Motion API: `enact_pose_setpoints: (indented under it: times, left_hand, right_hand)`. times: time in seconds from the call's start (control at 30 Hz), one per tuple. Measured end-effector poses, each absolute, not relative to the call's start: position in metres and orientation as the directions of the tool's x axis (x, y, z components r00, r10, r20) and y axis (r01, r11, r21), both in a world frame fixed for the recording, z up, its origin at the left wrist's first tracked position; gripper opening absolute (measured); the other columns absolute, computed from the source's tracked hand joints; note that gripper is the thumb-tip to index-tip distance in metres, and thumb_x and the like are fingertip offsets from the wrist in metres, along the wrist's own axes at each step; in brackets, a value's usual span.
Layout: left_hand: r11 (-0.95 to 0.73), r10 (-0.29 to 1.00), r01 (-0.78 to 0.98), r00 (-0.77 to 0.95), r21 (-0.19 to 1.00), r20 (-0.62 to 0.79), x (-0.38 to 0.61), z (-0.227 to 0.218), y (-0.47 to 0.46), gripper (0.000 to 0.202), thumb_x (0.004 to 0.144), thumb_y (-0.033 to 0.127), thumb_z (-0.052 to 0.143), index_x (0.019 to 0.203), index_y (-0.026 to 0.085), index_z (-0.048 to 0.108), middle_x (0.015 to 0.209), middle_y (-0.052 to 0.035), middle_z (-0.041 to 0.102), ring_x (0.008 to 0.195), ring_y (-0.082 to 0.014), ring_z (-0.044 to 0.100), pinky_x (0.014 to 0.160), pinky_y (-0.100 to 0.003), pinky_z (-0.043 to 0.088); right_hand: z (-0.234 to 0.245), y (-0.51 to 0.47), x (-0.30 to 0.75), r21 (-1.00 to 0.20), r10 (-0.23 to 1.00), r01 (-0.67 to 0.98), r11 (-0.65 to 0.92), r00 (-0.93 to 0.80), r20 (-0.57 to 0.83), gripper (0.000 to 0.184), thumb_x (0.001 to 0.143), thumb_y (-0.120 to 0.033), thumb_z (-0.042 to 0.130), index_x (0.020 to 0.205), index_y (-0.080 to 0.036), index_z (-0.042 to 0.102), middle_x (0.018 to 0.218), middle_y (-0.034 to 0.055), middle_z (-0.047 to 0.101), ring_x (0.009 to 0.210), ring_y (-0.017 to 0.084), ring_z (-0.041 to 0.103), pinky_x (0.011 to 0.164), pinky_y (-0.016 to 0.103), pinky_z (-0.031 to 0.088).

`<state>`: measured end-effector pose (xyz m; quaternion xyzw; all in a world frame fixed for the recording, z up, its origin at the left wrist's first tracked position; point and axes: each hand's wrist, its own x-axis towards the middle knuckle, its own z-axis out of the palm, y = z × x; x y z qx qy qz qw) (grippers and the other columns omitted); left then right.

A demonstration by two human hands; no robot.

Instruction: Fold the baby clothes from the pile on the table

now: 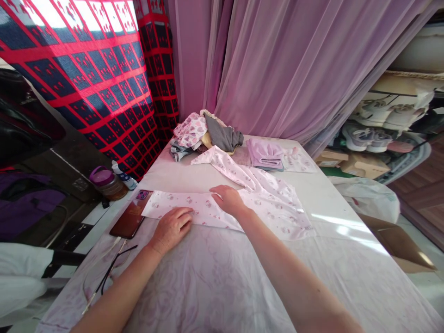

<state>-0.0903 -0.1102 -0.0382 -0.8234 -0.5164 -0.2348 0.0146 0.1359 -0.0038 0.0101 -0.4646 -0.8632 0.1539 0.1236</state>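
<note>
Lying flat on the table (208,286), the pale printed trousers (277,203) were found directly beneath both hands; the near leg's long axis ran left to right, its cuff meeting the phone (128,215) at left and the broad waist end at right; the other leg angled toward the far left; the left hand (175,224) rested open, palm down, on the near edge, closer to the cuff; the right hand (227,199) lay open, fingers loosely bent, closer to the waist; no grip on the cloth was evident.
</note>
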Motion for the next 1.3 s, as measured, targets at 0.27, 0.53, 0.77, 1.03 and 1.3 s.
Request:
enact_pose_setpoints:
  times: [0.27, 0.53, 0.77, 1.03, 1.3]
  left_hand:
    - [-0.492, 0.815, 0.833, 0.338, 0.253, 0.471, -0.091, -0.039, -0.112, 0.014, 0.089, 0.019, 0.053, 0.086, 0.021, 0.067, 0.111, -0.0060, 0.070, 0.097, -0.0197, 0.064, 0.086, -0.035, 0.054]
    - [-0.533, 0.780, 0.820, 0.383, 0.206, 0.495, -0.090, -0.036, -0.114, 0.016, 0.091, 0.018, 0.051, 0.086, 0.021, 0.066, 0.112, -0.0051, 0.070, 0.098, -0.0194, 0.063, 0.093, -0.039, 0.051]
    - [-0.545, 0.794, 0.808, 0.412, 0.223, 0.448, -0.089, -0.036, -0.111, 0.017, 0.087, 0.013, 0.051, 0.080, 0.021, 0.064, 0.110, -0.0054, 0.070, 0.102, -0.0198, 0.063, 0.105, -0.044, 0.044]
    - [-0.351, 0.894, 0.851, 0.180, 0.392, 0.411, -0.110, -0.043, -0.105, 0.021, 0.092, 0.024, 0.044, 0.098, 0.021, 0.064, 0.113, -0.0090, 0.069, 0.107, -0.0237, 0.062, 0.096, -0.043, 0.049]
    - [0.023, 0.925, 0.982, -0.092, 0.188, 0.369, -0.146, -0.038, -0.103, 0.024, 0.088, 0.026, 0.048, 0.104, 0.019, 0.063, 0.121, -0.0137, 0.066, 0.113, -0.0305, 0.060, 0.094, -0.046, 0.046]
  right_hand:
    - [0.013, 0.038, 0.085, -0.342, 0.814, 0.830, 0.440, -0.530, -0.238, 0.016, 0.085, -0.029, 0.061, 0.088, -0.027, 0.077, 0.089, -0.0007, 0.075, 0.081, 0.016, 0.065, 0.067, 0.024, 0.041]
    - [0.010, 0.034, 0.084, -0.323, 0.860, 0.860, 0.395, -0.470, -0.200, 0.018, 0.090, -0.029, 0.054, 0.094, -0.024, 0.071, 0.096, 0.0005, 0.073, 0.084, 0.015, 0.061, 0.064, 0.024, 0.036]
    - [0.004, 0.031, 0.082, -0.299, 0.904, 0.892, 0.339, -0.397, -0.160, 0.020, 0.095, -0.033, 0.050, 0.100, -0.024, 0.067, 0.098, 0.0035, 0.072, 0.086, 0.019, 0.062, 0.069, 0.027, 0.039]
    - [-0.001, -0.022, 0.104, -0.350, 0.837, 0.762, 0.544, -0.520, 0.171, 0.021, 0.097, -0.025, 0.049, 0.097, -0.021, 0.069, 0.098, 0.0056, 0.068, 0.094, 0.018, 0.060, 0.084, 0.028, 0.042]
    - [-0.032, -0.082, 0.123, -0.380, 0.695, 0.597, 0.706, -0.685, 0.216, 0.016, 0.091, -0.022, 0.057, 0.087, -0.023, 0.073, 0.086, 0.0029, 0.067, 0.082, 0.016, 0.058, 0.077, 0.027, 0.042]
